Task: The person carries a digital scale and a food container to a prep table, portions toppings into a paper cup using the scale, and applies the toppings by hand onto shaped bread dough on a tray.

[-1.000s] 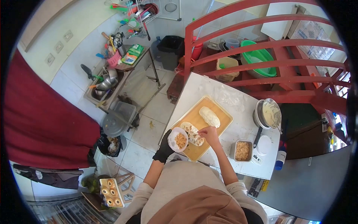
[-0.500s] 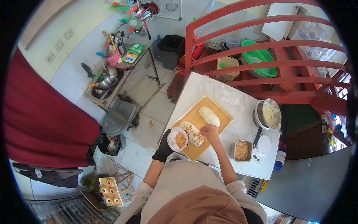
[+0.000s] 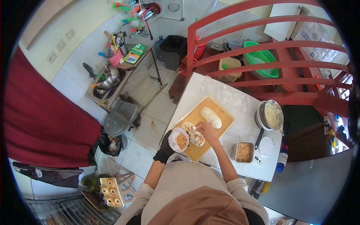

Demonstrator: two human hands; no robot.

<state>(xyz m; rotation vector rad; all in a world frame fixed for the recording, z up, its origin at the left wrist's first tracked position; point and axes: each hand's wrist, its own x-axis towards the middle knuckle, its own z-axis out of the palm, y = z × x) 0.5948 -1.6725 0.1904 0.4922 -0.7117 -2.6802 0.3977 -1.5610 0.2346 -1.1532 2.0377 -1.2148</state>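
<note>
Left hand (image 3: 164,149): from far away I am watching it, in a black glove (image 3: 162,153), grasping a small pale bowl (image 3: 172,140) with brown crumbs (image 3: 181,141) inside
Topped loaf (image 3: 194,135): it is lying on the tan tray (image 3: 200,152), near the bowl, and it is carrying brown bits (image 3: 198,140) on its white top
Right hand (image 3: 208,131): bare, it is hovering over the topped loaf with fingers drawn together; whether they are pinching some bits, I cannot tell
Plain loaf (image 3: 211,117): it is resting on the same tray, just beyond the right hand
Metal tin (image 3: 237,152): it is standing on the white table (image 3: 243,131), holding brown flakes (image 3: 244,151)
</note>
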